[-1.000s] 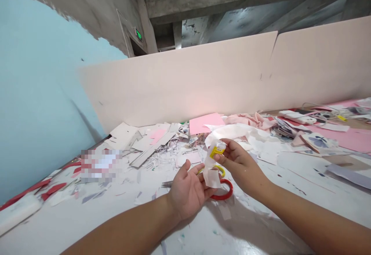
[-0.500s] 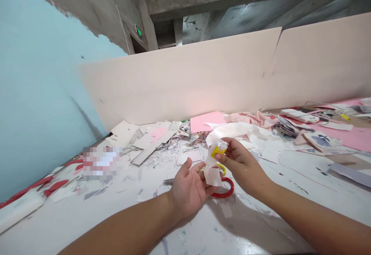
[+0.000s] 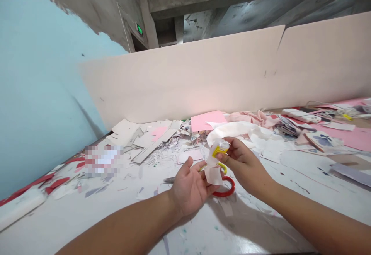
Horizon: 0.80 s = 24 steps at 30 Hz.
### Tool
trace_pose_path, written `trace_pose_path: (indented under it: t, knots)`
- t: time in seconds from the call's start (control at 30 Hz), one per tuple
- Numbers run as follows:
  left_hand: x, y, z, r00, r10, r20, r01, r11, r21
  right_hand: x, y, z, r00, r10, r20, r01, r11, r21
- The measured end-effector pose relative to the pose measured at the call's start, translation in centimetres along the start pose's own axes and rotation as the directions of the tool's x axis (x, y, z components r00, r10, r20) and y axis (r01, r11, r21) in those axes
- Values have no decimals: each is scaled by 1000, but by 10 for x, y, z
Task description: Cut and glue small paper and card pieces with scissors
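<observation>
My right hand [image 3: 245, 166] pinches a small translucent glue bottle [image 3: 220, 148] with a yellow label, tilted over my left hand [image 3: 191, 189]. Palm up, the left hand has its thumb apart and its fingers under a small white paper piece [image 3: 213, 175], which it supports. The bottle's lower end is close to that paper; whether they touch I cannot tell. Beneath the left hand lie scissors [image 3: 228, 189] with red and yellow handle loops. Their blades show left of the wrist, and their middle is hidden by the hand.
Paper scraps and grey card strips [image 3: 158, 141] cover the back of the white table [image 3: 116, 224]. A pink sheet [image 3: 208, 121] and crumpled white paper [image 3: 232, 130] lie behind my hands. Red pieces [image 3: 57, 184] are at left; a power strip [image 3: 301, 115] is at right. A pale partition [image 3: 185, 81] stands behind.
The view has shifted very slightly. My hands, the glue bottle and the paper piece keep nearly the same places relative to each other.
</observation>
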<state>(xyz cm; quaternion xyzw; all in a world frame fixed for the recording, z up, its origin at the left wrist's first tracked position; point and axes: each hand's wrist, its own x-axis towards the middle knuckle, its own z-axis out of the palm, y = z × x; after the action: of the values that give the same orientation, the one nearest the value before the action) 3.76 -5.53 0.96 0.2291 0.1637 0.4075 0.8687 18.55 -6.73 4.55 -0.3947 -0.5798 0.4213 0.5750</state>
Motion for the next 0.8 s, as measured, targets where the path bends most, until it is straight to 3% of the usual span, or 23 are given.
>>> trace_pose_path:
  t: [0.23, 0.43, 0.8]
  knots:
    - [0, 1, 1, 1000, -9, -2, 9, 1000, 7, -1, 0, -1, 1000, -20, 7, 20, 1000, 22]
    - [1, 0, 0, 1000, -7, 12, 6, 1000, 15, 1, 1, -3, 998, 4, -61, -7, 999, -50]
    - [0, 0, 0, 1000, 0, 2, 0, 999, 41, 3, -2, -3, 997, -44, -68, 45, 999, 20]
